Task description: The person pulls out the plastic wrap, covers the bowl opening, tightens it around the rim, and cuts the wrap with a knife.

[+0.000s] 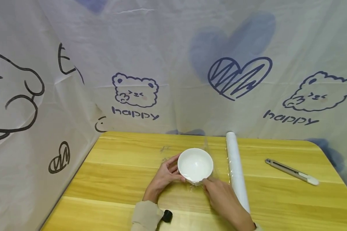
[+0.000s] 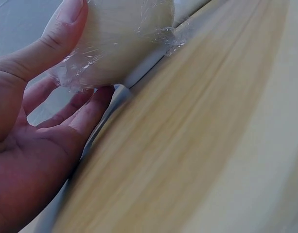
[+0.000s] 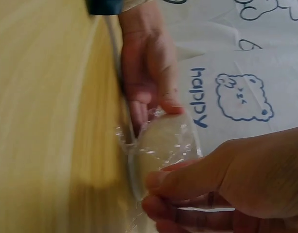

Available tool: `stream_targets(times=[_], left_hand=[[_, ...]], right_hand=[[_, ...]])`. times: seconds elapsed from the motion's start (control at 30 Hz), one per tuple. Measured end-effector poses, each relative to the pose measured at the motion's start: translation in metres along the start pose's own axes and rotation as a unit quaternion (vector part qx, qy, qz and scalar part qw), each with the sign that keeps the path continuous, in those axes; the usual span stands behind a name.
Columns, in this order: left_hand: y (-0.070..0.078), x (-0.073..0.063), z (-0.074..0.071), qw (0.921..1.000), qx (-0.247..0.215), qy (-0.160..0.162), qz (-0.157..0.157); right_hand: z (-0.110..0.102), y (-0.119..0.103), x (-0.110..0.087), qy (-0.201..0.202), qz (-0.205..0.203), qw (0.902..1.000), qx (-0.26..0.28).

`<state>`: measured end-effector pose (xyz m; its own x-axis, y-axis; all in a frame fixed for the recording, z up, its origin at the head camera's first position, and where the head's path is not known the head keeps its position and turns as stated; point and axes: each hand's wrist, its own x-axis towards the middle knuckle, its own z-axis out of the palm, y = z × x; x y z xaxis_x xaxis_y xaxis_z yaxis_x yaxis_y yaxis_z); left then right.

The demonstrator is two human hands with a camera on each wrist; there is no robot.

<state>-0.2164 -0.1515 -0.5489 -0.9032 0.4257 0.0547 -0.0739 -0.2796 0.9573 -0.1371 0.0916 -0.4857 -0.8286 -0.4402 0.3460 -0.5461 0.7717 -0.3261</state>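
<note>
A white bowl (image 1: 195, 164) is in front of me in the head view, its inside facing up. Crinkled cling film (image 3: 175, 148) clings to its outer wall, bunched in places along the near side. My left hand (image 1: 164, 175) grips the bowl from the left, thumb on the near wall and fingers around the far side and beneath. At the bowl's near right edge, my right hand (image 1: 224, 197) pinches the film between thumb and forefinger, as the right wrist view shows. Its other fingers lie curled under the pinch.
A long roll of cling film (image 1: 237, 171) lies on the wooden table (image 1: 104, 189) just right of the bowl. Farther right is a utility knife (image 1: 290, 171). A printed cloth (image 1: 173, 64) hangs behind the table and along its left side.
</note>
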Motion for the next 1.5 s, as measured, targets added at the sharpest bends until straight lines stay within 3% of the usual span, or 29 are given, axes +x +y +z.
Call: stream_targets(times=[0.13, 0.3, 0.5, 0.67, 0.8, 0.93, 1.07, 1.17, 1.23, 1.37, 1.5], left_hand=[[0.002, -0.001, -0.001, 1.0, 0.001, 0.0, -0.007], [0.004, 0.0, -0.002, 0.9999, 0.001, 0.006, -0.011], [0.004, 0.002, -0.003, 0.9996, 0.0, 0.016, -0.021], [0.004, 0.002, -0.004, 1.0, -0.002, -0.007, -0.004], [0.006, 0.0, -0.002, 0.9996, 0.005, -0.027, 0.0], [0.01, 0.0, 0.008, 0.9966, 0.061, -0.055, 0.005], [0.01, 0.004, 0.018, 0.992, 0.12, -0.037, 0.012], [0.008, 0.004, 0.018, 0.994, 0.108, -0.002, 0.016], [0.007, 0.003, 0.016, 0.9963, 0.084, 0.0, 0.018], [0.007, 0.002, 0.011, 0.9978, 0.059, -0.022, 0.021], [0.006, 0.002, 0.011, 0.9979, 0.054, -0.024, 0.027]], right_hand=[[0.003, 0.0, 0.001, -0.008, -0.004, 0.9999, 0.007], [-0.003, 0.001, -0.002, -0.081, -0.036, 0.9956, 0.031], [-0.009, -0.002, -0.008, -0.199, -0.019, 0.9769, 0.074], [-0.011, -0.001, -0.009, -0.238, -0.009, 0.9659, 0.101], [-0.024, 0.005, -0.009, -0.228, -0.016, 0.965, 0.128], [-0.038, 0.015, -0.006, -0.201, 0.01, 0.966, 0.162], [-0.044, 0.026, -0.003, -0.205, 0.044, 0.9643, 0.161], [-0.048, 0.032, -0.005, -0.219, 0.061, 0.9602, 0.161], [-0.051, 0.035, -0.006, -0.216, 0.07, 0.9599, 0.164], [-0.049, 0.031, -0.004, -0.157, 0.074, 0.9727, 0.154], [-0.027, 0.02, -0.001, -0.097, 0.109, 0.9812, 0.126]])
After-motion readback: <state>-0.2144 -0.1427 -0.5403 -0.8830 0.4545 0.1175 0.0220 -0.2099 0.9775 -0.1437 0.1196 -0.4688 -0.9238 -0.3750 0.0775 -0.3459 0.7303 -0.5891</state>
